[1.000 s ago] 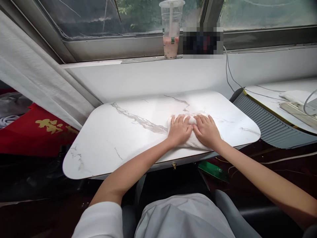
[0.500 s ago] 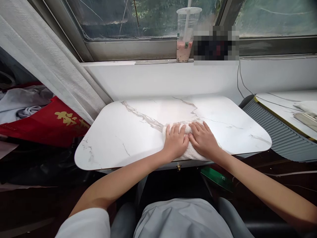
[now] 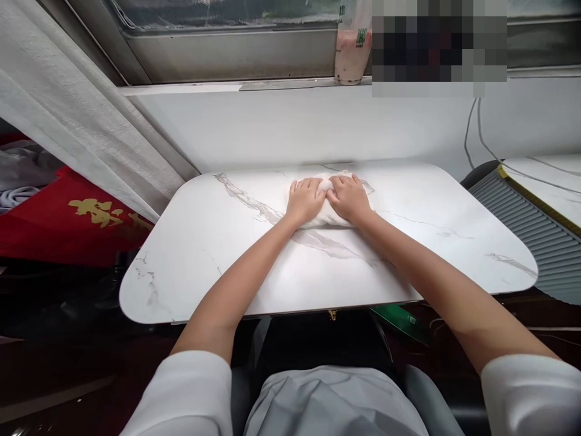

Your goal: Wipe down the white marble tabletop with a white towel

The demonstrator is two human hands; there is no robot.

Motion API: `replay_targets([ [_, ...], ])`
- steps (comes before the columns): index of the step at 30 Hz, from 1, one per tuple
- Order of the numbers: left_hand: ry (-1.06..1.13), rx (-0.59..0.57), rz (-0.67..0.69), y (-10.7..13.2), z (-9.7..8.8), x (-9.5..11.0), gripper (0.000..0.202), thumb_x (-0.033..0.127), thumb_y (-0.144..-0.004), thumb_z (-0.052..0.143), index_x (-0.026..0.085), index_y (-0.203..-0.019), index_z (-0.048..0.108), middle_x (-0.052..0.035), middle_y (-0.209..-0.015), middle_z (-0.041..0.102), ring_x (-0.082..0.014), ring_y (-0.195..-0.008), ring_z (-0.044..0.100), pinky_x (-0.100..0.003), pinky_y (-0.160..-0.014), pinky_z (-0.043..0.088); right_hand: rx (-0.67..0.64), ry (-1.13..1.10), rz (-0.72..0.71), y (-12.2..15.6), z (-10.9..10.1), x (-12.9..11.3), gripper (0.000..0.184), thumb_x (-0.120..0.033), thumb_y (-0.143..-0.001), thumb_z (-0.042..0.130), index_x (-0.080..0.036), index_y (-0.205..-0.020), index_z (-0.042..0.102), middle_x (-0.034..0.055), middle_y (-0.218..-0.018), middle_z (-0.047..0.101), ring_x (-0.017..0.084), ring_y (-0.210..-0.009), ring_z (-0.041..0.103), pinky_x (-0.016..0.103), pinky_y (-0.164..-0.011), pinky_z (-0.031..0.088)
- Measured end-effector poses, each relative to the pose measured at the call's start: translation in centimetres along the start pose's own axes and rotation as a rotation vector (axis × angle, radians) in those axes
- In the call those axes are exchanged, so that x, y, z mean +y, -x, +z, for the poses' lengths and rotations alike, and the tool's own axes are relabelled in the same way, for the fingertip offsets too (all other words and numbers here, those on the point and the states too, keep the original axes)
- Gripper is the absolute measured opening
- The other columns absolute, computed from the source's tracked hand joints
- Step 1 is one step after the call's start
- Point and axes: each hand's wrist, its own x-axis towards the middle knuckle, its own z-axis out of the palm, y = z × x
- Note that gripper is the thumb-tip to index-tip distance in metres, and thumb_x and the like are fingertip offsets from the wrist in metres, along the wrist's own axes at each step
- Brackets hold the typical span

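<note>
Both arms reach out over the white marble-patterned tabletop (image 3: 181, 260). Bunched on its far half lies a white towel (image 3: 327, 215). My left hand (image 3: 305, 200) presses down on the towel's left part, fingers curled over it. On the right part, my right hand (image 3: 349, 196) grips the same towel, its thumb close to the left one. Between the hands a fold of the towel bulges up; the palms hide the rest of it.
A plastic cup (image 3: 353, 57) with pink drink stands on the sill behind the table, beside a blurred-out patch. A pale curtain (image 3: 104, 121) and red bag (image 3: 68, 224) are at left. Cables (image 3: 472, 133) hang near a second table (image 3: 549, 181) at right.
Both hands have pushed the towel away from the table's front edge to the far side. The view has tilted down and come nearer the table.
</note>
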Motion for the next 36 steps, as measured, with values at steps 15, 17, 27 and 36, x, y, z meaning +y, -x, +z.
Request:
replay_targets([
  [15, -0.03, 0.073, -0.063, -9.1, 1.1, -4.2, 0.039, 0.024, -0.097, 0.041, 0.023, -0.131, 0.059, -0.0074, -0.129, 0.064, -0.0253, -0.125, 0.053, -0.039, -0.115, 0.03, 0.105, 0.034, 0.065, -9.2, 5.1, 2.0, 0.035, -0.024, -0.096, 0.03, -0.011, -0.105, 0.062, 0.0159, -0.104, 0.063, 0.032, -0.104, 0.054, 0.049, -0.101, 0.036],
  [17, -0.037, 0.082, -0.077, -9.4, 1.2, -4.3, 0.039, 0.025, -0.096, 0.041, 0.023, -0.131, 0.06, -0.008, -0.128, 0.064, -0.0264, -0.125, 0.054, -0.039, -0.113, 0.033, 0.124, 0.049, 0.055, -9.7, 5.4, 2.3, 0.036, -0.025, -0.097, 0.028, -0.011, -0.105, 0.061, 0.0163, -0.104, 0.062, 0.033, -0.105, 0.053, 0.049, -0.099, 0.036],
  [27, -0.036, 0.075, -0.058, -8.3, 1.2, -4.0, 0.042, 0.021, -0.097, 0.038, 0.021, -0.135, 0.057, -0.0073, -0.131, 0.063, -0.0233, -0.127, 0.052, -0.04, -0.116, 0.029, 0.089, 0.077, 0.022, -8.5, 5.3, 2.2, 0.046, -0.024, -0.1, 0.023, -0.008, -0.122, 0.06, 0.0172, -0.12, 0.061, 0.032, -0.117, 0.051, 0.052, -0.111, 0.028],
  [36, 0.011, 0.034, -0.062, -1.7, 0.1, -2.2, 0.044, 0.023, -0.099, 0.04, 0.02, -0.141, 0.051, -0.0042, -0.145, 0.054, -0.0191, -0.138, 0.042, -0.044, -0.123, 0.017, -0.024, 0.02, -0.028, -2.3, 2.5, -0.1, 0.055, -0.026, -0.098, 0.028, -0.004, -0.147, 0.043, 0.0171, -0.149, 0.043, 0.028, -0.142, 0.035, 0.052, -0.12, 0.016],
])
